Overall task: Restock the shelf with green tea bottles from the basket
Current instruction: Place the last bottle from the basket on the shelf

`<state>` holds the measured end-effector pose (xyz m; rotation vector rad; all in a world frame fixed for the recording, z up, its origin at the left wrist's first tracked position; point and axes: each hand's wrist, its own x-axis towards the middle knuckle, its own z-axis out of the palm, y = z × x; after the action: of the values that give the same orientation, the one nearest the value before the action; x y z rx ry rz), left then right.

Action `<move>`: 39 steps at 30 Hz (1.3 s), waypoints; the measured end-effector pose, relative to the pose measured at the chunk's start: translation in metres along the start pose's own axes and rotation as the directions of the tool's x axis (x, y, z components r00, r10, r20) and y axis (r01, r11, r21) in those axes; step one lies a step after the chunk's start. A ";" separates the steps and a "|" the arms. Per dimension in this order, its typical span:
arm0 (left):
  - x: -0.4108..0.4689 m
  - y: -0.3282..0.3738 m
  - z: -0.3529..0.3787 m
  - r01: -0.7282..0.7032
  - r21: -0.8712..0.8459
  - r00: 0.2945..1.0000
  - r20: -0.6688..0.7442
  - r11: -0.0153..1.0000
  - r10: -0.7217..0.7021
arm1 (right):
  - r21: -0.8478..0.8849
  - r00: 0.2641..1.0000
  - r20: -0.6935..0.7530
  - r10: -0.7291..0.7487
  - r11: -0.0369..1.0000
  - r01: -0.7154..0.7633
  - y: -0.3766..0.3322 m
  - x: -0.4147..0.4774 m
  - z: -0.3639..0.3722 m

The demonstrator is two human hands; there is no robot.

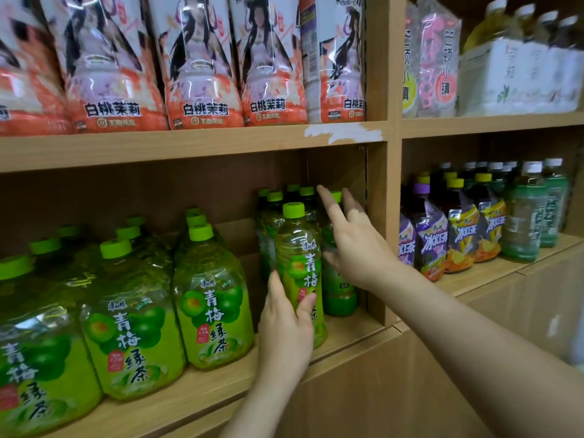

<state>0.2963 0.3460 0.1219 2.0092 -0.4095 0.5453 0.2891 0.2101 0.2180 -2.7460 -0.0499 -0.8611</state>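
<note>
**Green tea bottle at the shelf.** A small green tea bottle (298,267), green-capped and filled with pale yellow-green liquid nearly to the neck, stands upright at the front of the middle shelf (189,387), in the right end of its compartment. The left hand (284,330) grips its lower half from below: the thumb lies across the label front and the other fingers run up the bottle's left side. Whether the base rests on the board or hangs just above it cannot be told.

Just behind and to the right stand more small bottles (339,289) of the same kind, their green caps showing in a tight cluster. The right hand (357,245) reaches in beside them with fingers straight and spread, holding nothing; the forefinger points at the rear caps. Whether the lower fingers touch a bottle is unclear.

To the left, large green tea jugs (211,298) fill the rest of the compartment, the outermost cut off by the frame. The shelf above carries peach-labelled bottles (202,74), tops out of view. In the neighbouring compartment stand dark iced tea bottles (458,235) and pale green-labelled bottles (524,222); above them is a shrink-wrapped pack (518,74), blurred.
</note>
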 end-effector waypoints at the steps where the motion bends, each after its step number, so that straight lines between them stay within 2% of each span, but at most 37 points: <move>1: -0.002 0.000 -0.002 -0.011 0.009 1.000 0.003 1.000 0.011 | -0.087 0.998 0.056 -0.002 0.996 0.007 0.000 0.006 -0.001; 4: -0.003 -0.002 -0.003 -0.040 0.054 0.999 -0.002 0.998 0.040 | -0.415 0.989 0.150 -0.019 0.906 0.080 -0.001 0.018 -0.001; 7: -0.003 -0.005 -0.005 -0.068 0.096 0.998 0.008 0.993 0.068 | -0.608 0.992 0.116 -0.053 0.786 0.113 -0.001 0.023 0.000; 11: 0.001 -0.007 -0.004 -0.065 0.131 0.998 0.028 0.989 0.062 | -0.664 0.987 0.102 -0.125 0.730 0.162 0.008 0.033 0.005; 17: 0.008 -0.010 -0.001 -0.063 0.158 0.998 0.021 0.986 0.060 | -0.655 0.991 0.092 -0.100 0.743 0.136 0.011 0.033 0.013; 20: 0.012 -0.009 0.001 -0.036 0.147 0.999 0.012 0.988 0.035 | -0.594 0.992 0.010 -0.124 0.798 0.106 0.009 0.019 0.012; 23: 0.020 -0.010 0.004 0.023 0.091 1.000 -0.006 0.996 -0.023 | -0.356 0.989 -0.079 -0.128 0.930 0.092 0.007 -0.004 0.013; 26: 0.029 -0.011 0.009 0.078 0.033 0.997 -0.019 0.996 -0.077 | -0.021 0.996 -0.082 0.039 0.999 -0.041 0.010 -0.029 0.021; 28: 0.032 -0.010 0.012 0.093 0.059 0.995 -0.043 0.994 -0.090 | 0.088 0.990 -0.038 0.134 0.988 -0.130 0.011 -0.038 0.029; 33: 0.042 -0.011 0.016 0.126 0.171 0.992 -0.048 0.977 -0.119 | 0.059 0.984 0.021 0.175 0.983 -0.176 0.010 -0.039 0.045; 39: 0.051 -0.015 0.017 0.144 0.165 0.989 0.001 0.976 -0.146 | 0.118 0.983 0.047 0.178 0.976 -0.183 0.011 -0.041 0.060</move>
<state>0.3505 0.3348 0.1309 2.1825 -0.2288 0.4881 0.2900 0.2166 0.1447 -2.6036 0.1340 -0.7341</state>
